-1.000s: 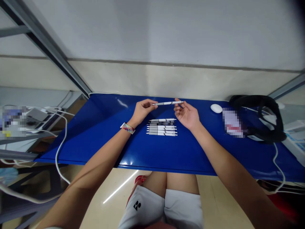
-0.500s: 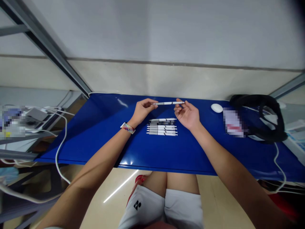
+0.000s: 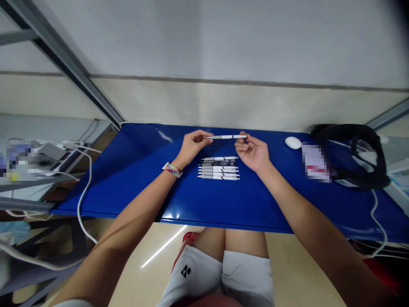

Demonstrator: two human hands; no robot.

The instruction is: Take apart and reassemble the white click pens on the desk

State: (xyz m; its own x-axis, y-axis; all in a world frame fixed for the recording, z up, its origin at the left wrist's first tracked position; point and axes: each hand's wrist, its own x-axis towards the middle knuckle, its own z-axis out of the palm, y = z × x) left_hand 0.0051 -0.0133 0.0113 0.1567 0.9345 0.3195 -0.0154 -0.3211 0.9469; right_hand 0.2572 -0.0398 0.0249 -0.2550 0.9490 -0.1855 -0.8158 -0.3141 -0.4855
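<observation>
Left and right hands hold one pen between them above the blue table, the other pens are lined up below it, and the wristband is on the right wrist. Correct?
Not quite: the head view shows the wristband on the left wrist. The rest stands.

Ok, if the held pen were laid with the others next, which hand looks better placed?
Left, probably. The left hand pinches the pen at its tip end, just beyond the pen row. The right hand is about as near, but its grip is harder to judge.
</observation>
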